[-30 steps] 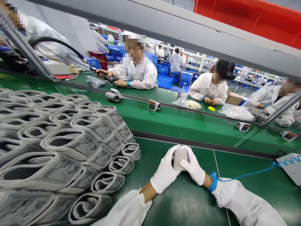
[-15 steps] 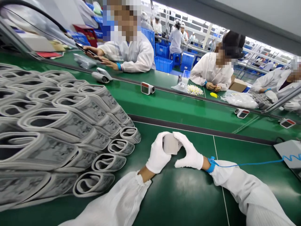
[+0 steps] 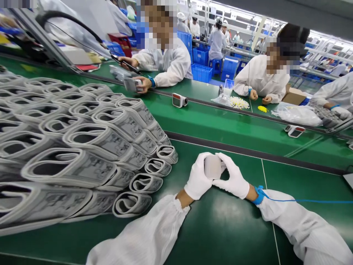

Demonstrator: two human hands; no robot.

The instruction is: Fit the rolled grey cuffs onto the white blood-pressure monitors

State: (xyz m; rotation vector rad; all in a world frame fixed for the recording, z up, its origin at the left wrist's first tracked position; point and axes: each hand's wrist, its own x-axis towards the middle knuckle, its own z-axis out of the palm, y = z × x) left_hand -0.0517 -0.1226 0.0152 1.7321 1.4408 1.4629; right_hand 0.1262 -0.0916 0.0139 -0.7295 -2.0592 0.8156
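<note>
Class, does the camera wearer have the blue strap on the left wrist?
No: the blue strap circles the wrist behind the gloved right hand.

White gloves (image 3: 198,180), loose white sleeves (image 3: 146,232), blue wristband (image 3: 259,195), blue cord (image 3: 309,200)

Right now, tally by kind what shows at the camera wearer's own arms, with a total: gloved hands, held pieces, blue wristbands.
Left hand and right hand, both gloved: 2
Grey piece, held: 1
Blue wristband: 1
Total: 4
</note>
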